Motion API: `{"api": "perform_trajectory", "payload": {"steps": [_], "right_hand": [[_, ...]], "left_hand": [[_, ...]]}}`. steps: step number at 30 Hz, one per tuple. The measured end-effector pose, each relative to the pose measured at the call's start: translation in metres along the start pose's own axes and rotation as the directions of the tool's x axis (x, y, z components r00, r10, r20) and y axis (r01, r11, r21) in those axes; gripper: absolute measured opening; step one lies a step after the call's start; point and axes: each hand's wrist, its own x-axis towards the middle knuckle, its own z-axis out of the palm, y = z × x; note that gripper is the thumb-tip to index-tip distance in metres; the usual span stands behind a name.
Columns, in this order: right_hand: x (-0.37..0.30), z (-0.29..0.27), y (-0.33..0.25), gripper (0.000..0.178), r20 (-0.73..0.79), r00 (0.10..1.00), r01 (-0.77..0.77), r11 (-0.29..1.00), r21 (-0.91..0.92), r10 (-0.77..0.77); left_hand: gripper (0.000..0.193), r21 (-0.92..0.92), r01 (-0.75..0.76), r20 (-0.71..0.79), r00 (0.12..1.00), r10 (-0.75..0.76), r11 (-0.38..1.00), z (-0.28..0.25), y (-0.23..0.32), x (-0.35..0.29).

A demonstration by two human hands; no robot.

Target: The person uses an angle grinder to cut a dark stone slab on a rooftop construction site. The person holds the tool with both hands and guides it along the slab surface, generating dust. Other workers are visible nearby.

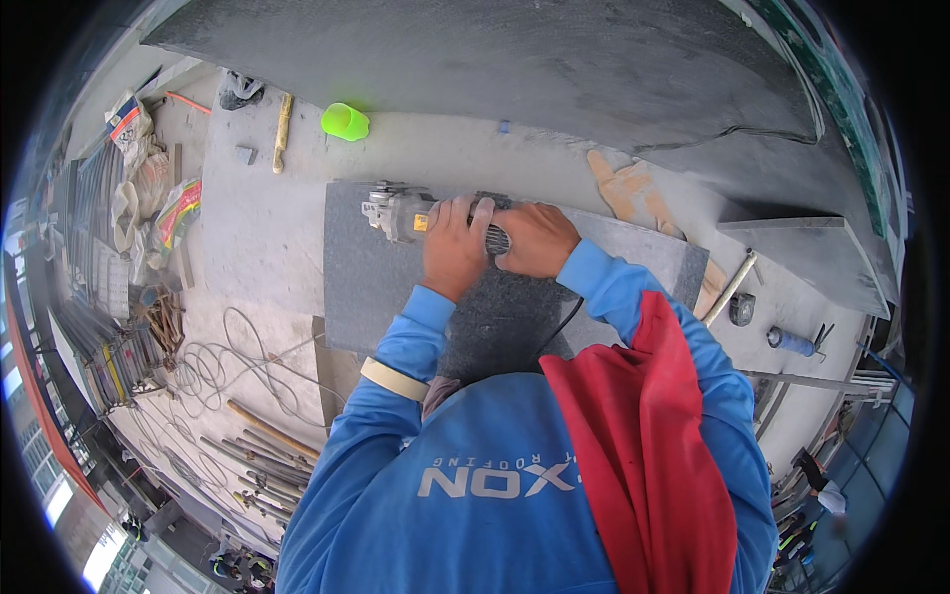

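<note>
On the dusty concrete floor (267,228), a dark grey stone slab (376,277) is lying flat, and the person is bending over it with an angle grinder (401,213) held along its far edge. The left hand (453,247) is wrapping closed around the middle of the grinder's body, and the right hand (534,240) is gripping shut around its rear end, where the black cord (564,322) is trailing back across the slab towards the body. The grinder's head is sitting at the slab's far left corner; whether the disc is touching the stone cannot be told.

To my eye, working this edge well is calling for both hands staying firm, the tool travelling steadily along the edge, and the cord being kept behind the cut. A green plastic cup (344,122) is lying well apart on the floor beyond, and a tan work glove (633,193) is resting just past the slab's far right.
</note>
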Motion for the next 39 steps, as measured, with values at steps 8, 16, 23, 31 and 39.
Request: {"api": "perform_trajectory", "payload": {"steps": [8,16,23,31,39], "right_hand": [[0.034,0.018,-0.009,0.041,0.009,0.999,0.032,0.999,0.031,-0.033],[0.065,0.030,-0.023,0.040,-0.007,0.999,0.051,0.997,0.056,-0.051],[0.034,0.011,-0.021,0.041,-0.034,0.998,0.053,0.999,0.007,-0.053],[-0.021,-0.014,0.000,0.038,0.012,0.999,-0.041,0.999,0.016,0.041],[-0.014,-0.009,0.001,0.038,0.014,1.000,-0.027,1.000,-0.003,0.027]], "left_hand": [[0.054,0.046,0.019,0.025,0.999,-0.020,0.999,-0.006,-0.035,-0.007],[0.067,0.081,0.034,0.055,0.998,-0.039,0.996,-0.015,-0.067,-0.010],[0.059,0.019,0.047,0.073,0.996,-0.048,0.999,-0.020,-0.036,-0.004],[0.065,-0.025,-0.018,0.037,0.999,0.019,1.000,0.001,0.018,0.003],[0.056,-0.044,0.022,0.047,0.999,-0.020,0.999,-0.003,0.014,0.002]]}}
